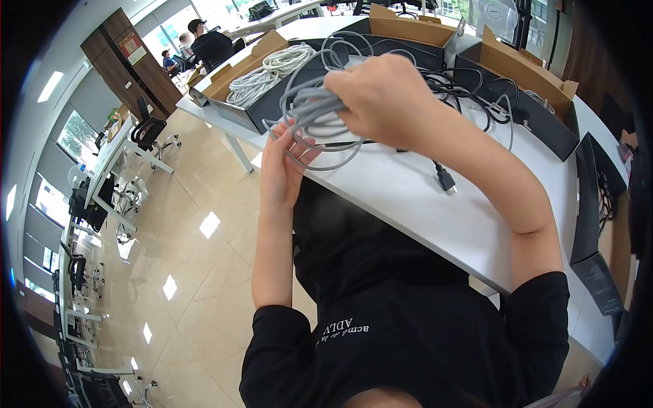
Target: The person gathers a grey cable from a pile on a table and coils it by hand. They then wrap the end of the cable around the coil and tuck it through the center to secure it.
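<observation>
A bundle of grey cable (314, 103) in loose loops is held up between my two hands over the table's edge. My right hand (384, 98) is closed round the upper right side of the bundle, its fingertips mostly hidden. From below, my left hand (291, 153) curls its fingers round the lower loops. Below and to the right of my right hand, a black cable plug (445, 178) lies on the white table (415, 211). Black cables (469, 87) lie tangled on the table beyond my right wrist.
An open box (255, 105) at the back left holds coiled white cables (289, 60). More open boxes stand at the back (408, 30), the back right (517, 88) and the right (592, 231). Office chairs (146, 122) stand across the floor; a seated person (204, 44) is far back.
</observation>
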Available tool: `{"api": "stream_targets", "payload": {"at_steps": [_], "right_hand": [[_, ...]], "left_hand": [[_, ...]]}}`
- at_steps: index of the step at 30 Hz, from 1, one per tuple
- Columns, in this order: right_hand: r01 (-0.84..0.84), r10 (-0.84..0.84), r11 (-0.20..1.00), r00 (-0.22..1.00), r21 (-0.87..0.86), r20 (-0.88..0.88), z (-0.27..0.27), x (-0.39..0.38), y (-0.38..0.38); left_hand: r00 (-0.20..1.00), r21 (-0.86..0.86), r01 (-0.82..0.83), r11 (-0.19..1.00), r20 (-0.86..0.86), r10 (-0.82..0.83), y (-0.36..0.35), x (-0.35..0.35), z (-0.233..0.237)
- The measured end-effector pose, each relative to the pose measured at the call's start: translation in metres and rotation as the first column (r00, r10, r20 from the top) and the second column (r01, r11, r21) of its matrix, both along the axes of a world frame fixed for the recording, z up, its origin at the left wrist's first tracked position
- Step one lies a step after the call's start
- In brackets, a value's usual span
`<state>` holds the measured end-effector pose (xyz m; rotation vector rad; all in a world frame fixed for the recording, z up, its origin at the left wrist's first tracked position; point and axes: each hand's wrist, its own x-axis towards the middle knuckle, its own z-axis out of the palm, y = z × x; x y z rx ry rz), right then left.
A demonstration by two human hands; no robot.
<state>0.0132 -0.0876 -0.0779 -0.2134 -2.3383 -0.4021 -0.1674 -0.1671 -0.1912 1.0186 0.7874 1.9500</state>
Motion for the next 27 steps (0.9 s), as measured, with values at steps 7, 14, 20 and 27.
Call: {"api": "stream_targets", "payload": {"at_steps": [7,14,20,27], "right_hand": [[0.106,-0.106,0.994,0.994,0.025,-0.005,-0.019,-0.012,0.039],[0.091,-0.075,0.993,0.980,-0.079,0.183,-0.036,-0.020,0.034],[0.070,-0.045,0.990,0.979,-0.119,0.200,-0.036,-0.021,0.029],[0.091,-0.089,0.994,0.995,-0.053,0.036,-0.029,-0.016,0.047]], "left_hand": [[0.975,0.057,0.045,0.997,-0.221,-0.031,-0.022,0.014,0.032],[0.346,0.278,-0.531,0.801,-0.791,0.505,-0.035,0.026,0.031],[-0.206,0.614,-0.516,0.597,-0.765,0.610,-0.050,0.028,0.044],[0.002,0.644,-0.485,0.592,-0.676,0.737,-0.089,0.027,0.056]]}}
